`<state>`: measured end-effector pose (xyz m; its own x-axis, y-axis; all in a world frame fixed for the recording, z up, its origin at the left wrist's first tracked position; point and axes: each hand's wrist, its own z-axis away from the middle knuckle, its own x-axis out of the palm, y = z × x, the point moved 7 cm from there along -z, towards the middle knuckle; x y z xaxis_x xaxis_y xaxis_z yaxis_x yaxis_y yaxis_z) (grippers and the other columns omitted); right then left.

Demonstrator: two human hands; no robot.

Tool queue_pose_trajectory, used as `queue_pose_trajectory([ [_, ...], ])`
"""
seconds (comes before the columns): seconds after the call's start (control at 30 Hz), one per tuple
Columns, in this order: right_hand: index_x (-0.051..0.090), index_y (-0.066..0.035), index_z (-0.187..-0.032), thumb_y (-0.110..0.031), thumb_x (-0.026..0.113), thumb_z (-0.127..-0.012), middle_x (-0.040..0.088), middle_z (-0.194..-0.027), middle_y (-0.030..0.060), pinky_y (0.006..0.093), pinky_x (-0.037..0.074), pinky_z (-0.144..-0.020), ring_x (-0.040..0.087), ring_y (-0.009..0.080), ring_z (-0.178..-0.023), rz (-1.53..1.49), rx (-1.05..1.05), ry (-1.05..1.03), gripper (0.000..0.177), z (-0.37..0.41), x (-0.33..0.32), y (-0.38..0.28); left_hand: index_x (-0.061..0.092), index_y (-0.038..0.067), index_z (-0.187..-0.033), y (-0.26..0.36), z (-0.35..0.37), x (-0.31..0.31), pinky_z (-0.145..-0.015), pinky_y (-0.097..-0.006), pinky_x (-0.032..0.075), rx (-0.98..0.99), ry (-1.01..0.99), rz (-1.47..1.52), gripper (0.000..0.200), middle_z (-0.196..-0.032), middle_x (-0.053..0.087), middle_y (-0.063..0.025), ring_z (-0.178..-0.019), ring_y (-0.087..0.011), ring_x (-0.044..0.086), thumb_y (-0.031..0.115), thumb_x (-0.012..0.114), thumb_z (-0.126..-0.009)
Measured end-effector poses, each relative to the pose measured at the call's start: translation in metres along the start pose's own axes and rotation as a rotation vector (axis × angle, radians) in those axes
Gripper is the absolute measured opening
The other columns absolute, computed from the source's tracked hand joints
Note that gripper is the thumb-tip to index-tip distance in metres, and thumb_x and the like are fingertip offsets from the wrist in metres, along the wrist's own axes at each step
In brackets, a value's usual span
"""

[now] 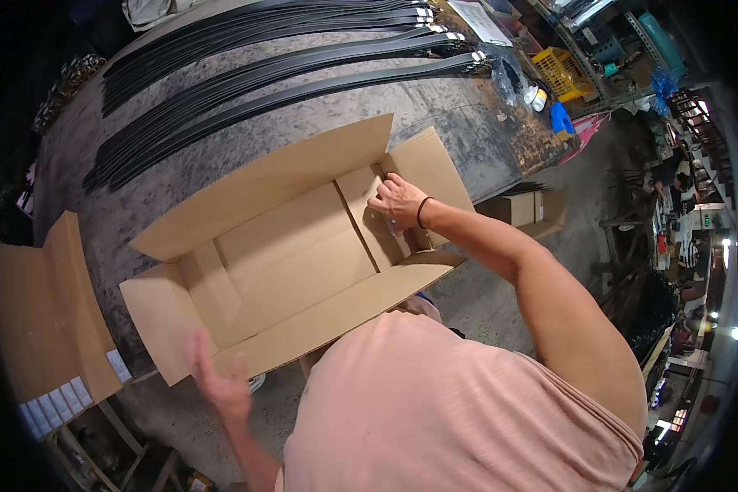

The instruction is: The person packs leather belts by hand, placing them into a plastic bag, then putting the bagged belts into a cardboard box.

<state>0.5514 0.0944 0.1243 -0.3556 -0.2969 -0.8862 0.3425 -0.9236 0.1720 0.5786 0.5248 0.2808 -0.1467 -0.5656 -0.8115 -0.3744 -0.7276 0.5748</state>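
Note:
An open cardboard box (295,234) lies on the dark worktable with its flaps folded outward. My right hand (398,202), with a dark band at the wrist, reaches into the box's right end. Its fingers are curled near the inner end wall, and a small shiny bit shows under the palm; I cannot make out what it is. My left hand (220,384) is smeared by motion beside the box's lower left corner. Its fingers look stretched out and apart, holding nothing.
Bundles of long black straps (279,78) lie across the back of the worktable (66,164). More cardboard (45,303) with white labels stands at the left. A yellow basket (562,74), a blue object (561,120) and another cardboard box (533,211) are at the right.

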Motion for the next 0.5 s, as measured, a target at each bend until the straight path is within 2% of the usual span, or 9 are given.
queue_pose_trajectory([
  [0.1,0.051,-0.014,-0.11,-0.043,0.084,-0.054,0.057,-0.096,0.0076,0.0412,0.031,-0.101,0.054,0.0267,-0.1,-0.007,-0.044,-0.02,0.072,-0.001,0.001,0.002,0.049,0.003,-0.133,0.034,0.01,0.029,-0.103,-0.0447,0.04,0.005,-0.16,0.215,0.058,-0.139,0.044,-0.0192,-0.127,-0.0364,0.045,0.022,0.071,-0.083],
  [0.17,0.055,-0.015,-0.104,-0.038,0.08,-0.061,0.057,-0.096,0.0062,0.0408,0.032,-0.099,0.054,0.0256,-0.101,-0.028,-0.094,-0.079,0.054,-0.002,0.003,0.003,0.05,0.003,-0.132,0.039,0.012,0.038,-0.102,-0.0454,0.041,-0.017,-0.185,0.238,0.057,-0.138,0.045,-0.0194,-0.126,-0.037,0.046,0.022,0.071,-0.083],
  [0.2,0.055,-0.015,-0.104,-0.038,0.08,-0.061,0.057,-0.096,0.0062,0.0408,0.032,-0.099,0.054,0.0256,-0.101,-0.027,-0.096,-0.082,0.054,-0.004,0.01,0.004,0.05,0.002,-0.132,0.04,0.014,0.042,-0.101,-0.0461,0.042,-0.033,-0.211,0.259,0.057,-0.138,0.045,-0.0195,-0.124,-0.0375,0.047,0.022,0.071,-0.083],
  [0.27,0.064,-0.016,-0.096,-0.032,0.073,-0.072,0.06,-0.099,0.0039,0.0409,0.039,-0.095,0.056,0.0241,-0.104,0.003,-0.17,-0.012,0.03,-0.006,0.015,0.004,0.05,0.003,-0.132,0.046,0.014,0.043,-0.099,-0.0464,0.042,-0.035,-0.219,0.241,0.058,-0.138,0.045,-0.0192,-0.123,-0.0382,0.048,0.023,0.072,-0.083],
  [0.33,0.064,-0.016,-0.09,-0.029,0.071,-0.074,0.06,-0.097,0.0042,0.0406,0.043,-0.09,0.057,0.0247,-0.102,-0.133,-0.153,0.095,0.022,-0.005,0.003,0.009,0.05,0.003,-0.133,0.058,0.01,0.042,-0.098,-0.0468,0.043,-0.003,-0.226,0.241,0.059,-0.137,0.046,-0.0188,-0.121,-0.0389,0.048,0.024,0.072,-0.083],
  [0.37,0.065,-0.015,-0.083,-0.026,0.069,-0.075,0.059,-0.095,0.0045,0.0403,0.047,-0.085,0.057,0.0254,-0.1,-0.267,-0.138,0.205,0.014,-0.001,-0.013,0.014,0.052,0.002,-0.13,0.069,0.013,0.046,-0.095,-0.0468,0.044,0.095,-0.314,0.09,0.056,-0.132,0.05,-0.0181,-0.116,-0.0388,0.05,0.025,0.072,-0.083],
  [0.43,0.061,-0.012,-0.087,-0.028,0.068,-0.079,0.058,-0.093,0.0081,0.0425,0.05,-0.074,0.058,0.0303,-0.092,-0.462,-0.081,0.277,0.019,0.006,-0.048,0.021,0.056,0.001,-0.12,0.07,0.024,0.068,-0.086,-0.0462,0.046,0.251,-0.433,-0.09,0.045,-0.116,0.058,-0.018,-0.104,-0.0389,0.054,0.023,0.07,-0.084],
  [0.47,0.061,-0.01,-0.089,-0.027,0.069,-0.079,0.058,-0.092,0.0096,0.0429,0.05,-0.075,0.059,0.0319,-0.091,-0.57,-0.035,0.298,0.02,0.01,-0.065,0.026,0.059,0.0,-0.113,0.06,0.029,0.081,-0.08,-0.0454,0.046,0.298,-0.474,-0.124,0.036,-0.105,0.061,-0.0184,-0.096,-0.0393,0.056,0.021,0.068,-0.086],
  [0.5,0.062,-0.009,-0.091,-0.025,0.069,-0.079,0.059,-0.091,0.0112,0.0433,0.05,-0.075,0.06,0.0334,-0.09,-0.683,0.005,0.323,0.021,0.016,-0.081,0.031,0.062,0.003,-0.11,0.051,0.027,0.086,-0.079,-0.0459,0.046,0.28,-0.483,-0.16,0.037,-0.1,0.062,-0.0153,-0.094,-0.0373,0.057,0.012,0.065,-0.075],
])
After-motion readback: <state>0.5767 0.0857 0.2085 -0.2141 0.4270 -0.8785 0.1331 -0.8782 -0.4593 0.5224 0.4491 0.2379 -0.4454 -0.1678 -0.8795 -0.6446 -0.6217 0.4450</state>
